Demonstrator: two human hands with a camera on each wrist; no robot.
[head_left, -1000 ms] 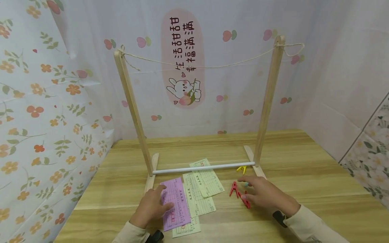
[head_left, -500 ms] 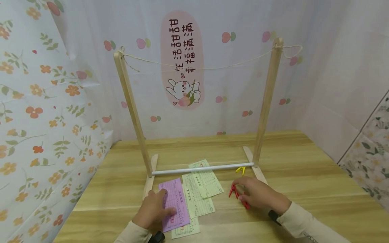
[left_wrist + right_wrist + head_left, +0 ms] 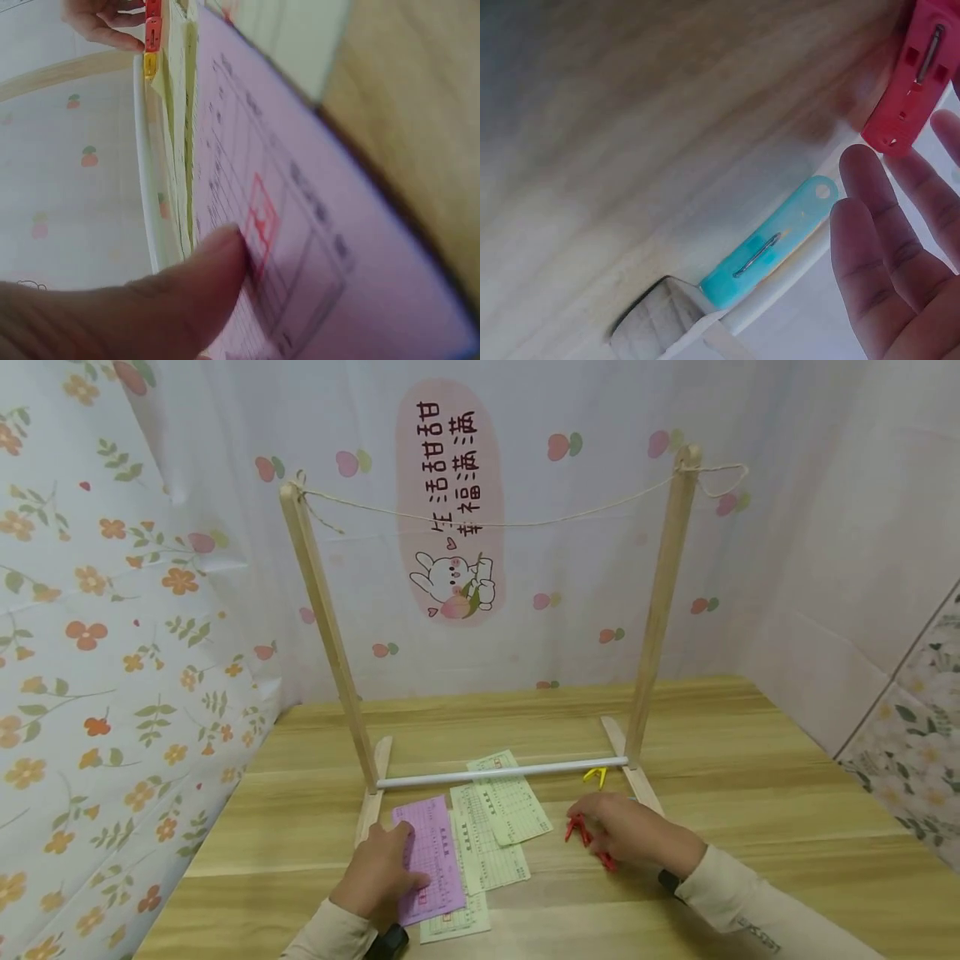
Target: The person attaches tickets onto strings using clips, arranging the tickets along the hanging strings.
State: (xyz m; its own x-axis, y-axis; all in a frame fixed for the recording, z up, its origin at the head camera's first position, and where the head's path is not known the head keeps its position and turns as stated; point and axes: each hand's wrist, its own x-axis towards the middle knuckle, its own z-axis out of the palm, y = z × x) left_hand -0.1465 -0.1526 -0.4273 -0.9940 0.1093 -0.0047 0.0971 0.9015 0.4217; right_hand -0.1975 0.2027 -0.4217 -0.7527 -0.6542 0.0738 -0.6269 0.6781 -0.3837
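In the head view, the right hand [image 3: 630, 831] has slid leftward over the past second: its index fingertip, then just right of one of the red clips [image 3: 576, 831], now covers that clip's top, with the thumb near the second one. Both red clips lie on the tabletop [image 3: 705, 760], so the work seems to be at taking hold, with nothing raised yet. The left hand [image 3: 381, 868] rests on the purple sheet [image 3: 442, 860], thumb and fingers spread, much as before. The pale green sheets [image 3: 517, 810] beside it lie unchanged; the yellow clip [image 3: 597, 773] sits by the white rod [image 3: 438, 778]. In the left wrist view, the thumb lies flat on the purple sheet's printed face, apparently steadying it, while the right hand shows beyond, beside the clips. In the right wrist view, the fingers are loosely extended, fingertips close to a red clip and a teal clip [image 3: 769, 244]; the thumb is not clearly shown, so I cannot tell whether the red clip is pinched.
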